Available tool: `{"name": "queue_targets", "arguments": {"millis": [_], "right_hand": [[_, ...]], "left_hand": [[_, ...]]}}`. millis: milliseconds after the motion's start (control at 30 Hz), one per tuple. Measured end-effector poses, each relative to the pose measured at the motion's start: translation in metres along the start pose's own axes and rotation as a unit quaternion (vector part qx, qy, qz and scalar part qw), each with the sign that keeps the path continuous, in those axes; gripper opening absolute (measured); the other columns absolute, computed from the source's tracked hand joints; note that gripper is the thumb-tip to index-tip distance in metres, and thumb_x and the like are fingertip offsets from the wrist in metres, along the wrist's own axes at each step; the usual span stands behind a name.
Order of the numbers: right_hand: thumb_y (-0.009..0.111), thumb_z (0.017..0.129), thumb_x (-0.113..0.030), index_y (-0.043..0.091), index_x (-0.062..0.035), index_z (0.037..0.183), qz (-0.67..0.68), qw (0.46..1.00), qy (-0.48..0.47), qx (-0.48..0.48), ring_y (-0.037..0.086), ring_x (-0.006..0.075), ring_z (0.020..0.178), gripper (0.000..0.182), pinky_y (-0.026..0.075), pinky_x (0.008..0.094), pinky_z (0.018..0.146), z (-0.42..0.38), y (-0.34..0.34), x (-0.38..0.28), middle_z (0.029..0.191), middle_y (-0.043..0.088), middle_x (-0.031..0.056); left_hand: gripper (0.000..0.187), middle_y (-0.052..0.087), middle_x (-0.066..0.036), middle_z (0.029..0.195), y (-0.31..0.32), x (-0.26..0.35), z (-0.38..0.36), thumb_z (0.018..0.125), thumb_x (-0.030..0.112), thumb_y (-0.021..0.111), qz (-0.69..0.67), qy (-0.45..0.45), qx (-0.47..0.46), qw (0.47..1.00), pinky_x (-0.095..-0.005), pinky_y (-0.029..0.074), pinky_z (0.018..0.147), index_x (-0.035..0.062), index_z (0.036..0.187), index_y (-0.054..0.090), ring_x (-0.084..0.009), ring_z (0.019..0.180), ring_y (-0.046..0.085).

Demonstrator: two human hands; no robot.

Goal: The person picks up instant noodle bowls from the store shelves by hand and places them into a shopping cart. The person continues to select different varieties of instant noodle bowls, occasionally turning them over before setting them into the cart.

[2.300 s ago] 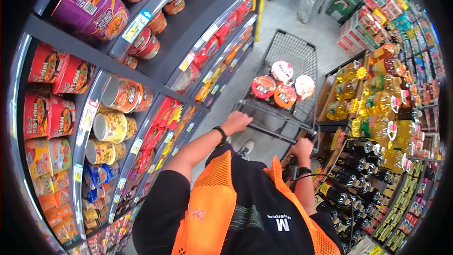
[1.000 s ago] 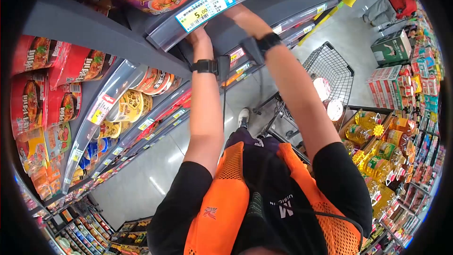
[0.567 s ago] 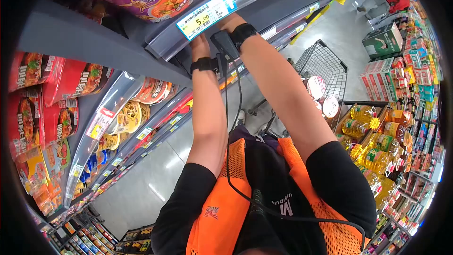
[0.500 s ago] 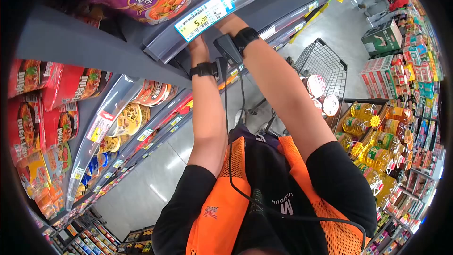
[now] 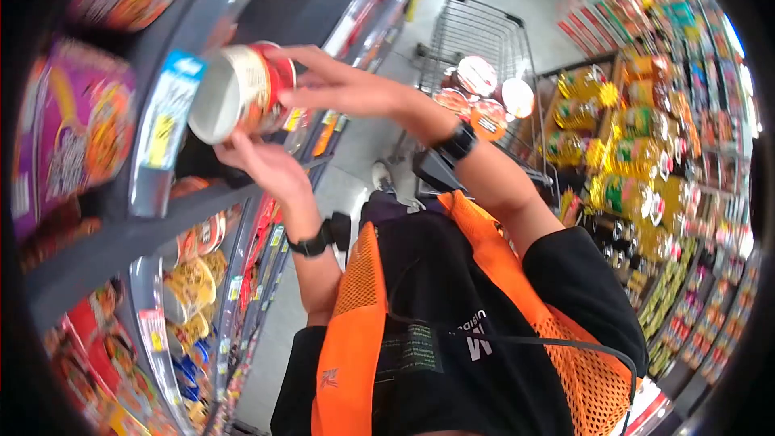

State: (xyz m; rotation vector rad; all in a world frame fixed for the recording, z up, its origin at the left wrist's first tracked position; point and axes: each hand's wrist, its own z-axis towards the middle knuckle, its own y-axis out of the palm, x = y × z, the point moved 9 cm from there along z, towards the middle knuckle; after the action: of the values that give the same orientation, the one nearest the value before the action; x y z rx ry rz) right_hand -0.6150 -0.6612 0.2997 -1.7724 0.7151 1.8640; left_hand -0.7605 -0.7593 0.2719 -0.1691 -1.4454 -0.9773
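Note:
Between my two hands, a round instant noodle tub (image 5: 257, 90) with a red and cream printed wrapper lies tipped on its side, its pale end towards the shelf. My left hand (image 5: 270, 168) supports it from below, fingers against its near side. From the right, my right hand (image 5: 343, 85) presses its fingers to the red end. The tub is beside the shelf edge with a blue and yellow price tag (image 5: 167, 117). Motion blurs the lettering on the tub. Both wrists wear black bands.
Purple noodle packs (image 5: 85, 125) stand on the shelf to the left, with yellow tubs (image 5: 190, 287) lower down. A wire shopping cart (image 5: 476, 20) holding several round noodle tubs (image 5: 476, 77) stands ahead. Bottles of yellow oil (image 5: 634, 157) line a display at right.
My hands have come out from the shelf, where they were partly hidden behind the price tag, and now hold a noodle tub. The view has turned, bringing the cart closer to the middle.

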Motion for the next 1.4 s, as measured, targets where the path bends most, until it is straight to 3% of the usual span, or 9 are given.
{"name": "queue_targets", "arguments": {"millis": [267, 467, 600, 733, 867, 933, 1067, 1233, 1400], "right_hand": [[0.067, 0.104, -0.027, 0.024, -0.0095, 0.166, -0.002, 0.979, 0.022, 0.201, 0.044, 0.0249, 0.145, 0.077, 0.039, 0.0453, 0.119, -0.193, -0.114, 0.012, 0.162, 0.035, 0.0119], [0.075, 0.097, -0.030, 0.012, -0.0155, 0.169, 0.057, 0.939, -0.012, 0.338, 0.037, 0.0284, 0.150, 0.097, 0.041, 0.0477, 0.119, -0.292, -0.216, 0.079, 0.164, 0.030, 0.0138], [0.077, 0.098, -0.033, 0.012, -0.0132, 0.167, 0.360, 0.843, -0.050, 0.396, 0.054, 0.0276, 0.138, 0.097, 0.053, 0.0474, 0.105, -0.339, -0.300, 0.152, 0.158, 0.043, 0.0153], [0.077, 0.097, -0.029, 0.026, -0.0109, 0.160, 0.250, 0.834, 0.012, 0.491, 0.060, 0.0234, 0.131, 0.083, 0.054, 0.0466, 0.103, -0.370, -0.420, 0.185, 0.144, 0.056, 0.0139], [0.084, 0.091, -0.026, 0.037, -0.0059, 0.154, 0.105, 0.852, 0.020, 0.513, 0.066, 0.0190, 0.118, 0.081, 0.058, 0.0360, 0.095, -0.360, -0.549, 0.207, 0.130, 0.065, 0.0118], [0.087, 0.088, -0.024, 0.042, 0.0006, 0.146, 0.062, 0.847, 0.024, 0.527, 0.068, 0.0182, 0.111, 0.077, 0.060, 0.0318, 0.088, -0.356, -0.598, 0.240, 0.127, 0.066, 0.0132], [0.089, 0.082, -0.019, 0.039, 0.0079, 0.142, -0.043, 0.842, 0.142, 0.519, 0.071, 0.0212, 0.108, 0.082, 0.060, 0.0336, 0.089, -0.355, -0.666, 0.354, 0.123, 0.069, 0.0183], [0.088, 0.075, -0.049, 0.044, 0.0141, 0.144, -0.095, 0.832, 0.412, 0.361, 0.070, 0.0348, 0.114, 0.103, 0.059, 0.0413, 0.094, -0.344, -0.670, 0.514, 0.132, 0.067, 0.0282], [0.083, 0.076, -0.056, 0.059, 0.0008, 0.140, -0.117, 0.831, 0.520, 0.157, 0.068, 0.0310, 0.120, 0.089, 0.056, 0.0433, 0.097, -0.342, -0.648, 0.580, 0.133, 0.069, 0.0214]], "left_hand": [[0.066, 0.051, -0.009, 0.157, 0.104, -0.121, -0.135, 0.107, 0.051, 0.043, -0.190, -0.443, -0.122, 0.868, -0.0473, 0.043, 0.115, 0.0084, 0.158, 0.041, -0.0261, 0.143, 0.050], [0.060, 0.056, -0.008, 0.153, 0.210, -0.216, -0.230, 0.108, 0.047, 0.044, -0.353, -0.610, -0.320, 0.633, -0.0464, 0.044, 0.115, 0.0094, 0.154, 0.048, -0.0259, 0.138, 0.055], [0.057, 0.062, -0.010, 0.138, 0.292, -0.275, -0.243, 0.111, 0.051, 0.042, 0.064, -0.444, -0.409, 0.794, -0.0390, 0.049, 0.106, 0.0074, 0.147, 0.052, -0.0188, 0.129, 0.059], [0.070, 0.056, -0.006, 0.149, 0.389, -0.337, -0.250, 0.109, 0.061, 0.042, 0.065, -0.455, -0.434, 0.775, -0.0425, 0.040, 0.113, 0.0061, 0.153, 0.048, -0.0174, 0.136, 0.051], [0.089, 0.053, -0.015, 0.142, 0.483, -0.436, -0.253, 0.094, 0.067, 0.067, 0.249, -0.270, -0.577, 0.729, -0.0461, 0.051, 0.103, 0.0084, 0.153, 0.037, -0.0232, 0.140, 0.047], [0.099, 0.049, -0.019, 0.147, 0.506, -0.477, -0.258, 0.091, 0.066, 0.072, 0.228, -0.362, -0.525, 0.736, -0.0484, 0.052, 0.103, 0.0092, 0.158, 0.026, -0.0267, 0.140, 0.047], [0.096, 0.047, -0.014, 0.154, 0.501, -0.623, -0.278, 0.093, 0.070, 0.065, 0.214, -0.482, -0.568, 0.632, -0.0523, 0.051, 0.106, 0.0144, 0.163, 0.030, -0.0348, 0.136, 0.053], [0.063, 0.061, -0.004, 0.141, 0.441, -0.751, -0.315, 0.098, 0.049, 0.067, 0.340, -0.566, -0.581, 0.476, -0.0446, 0.056, 0.099, 0.0146, 0.147, 0.050, -0.0212, 0.126, 0.060], [0.070, 0.060, -0.008, 0.136, 0.386, -0.834, -0.366, 0.093, 0.037, 0.069, 0.498, -0.471, -0.644, 0.340, -0.0469, 0.059, 0.093, 0.0116, 0.152, 0.040, -0.0236, 0.123, 0.059]]}}
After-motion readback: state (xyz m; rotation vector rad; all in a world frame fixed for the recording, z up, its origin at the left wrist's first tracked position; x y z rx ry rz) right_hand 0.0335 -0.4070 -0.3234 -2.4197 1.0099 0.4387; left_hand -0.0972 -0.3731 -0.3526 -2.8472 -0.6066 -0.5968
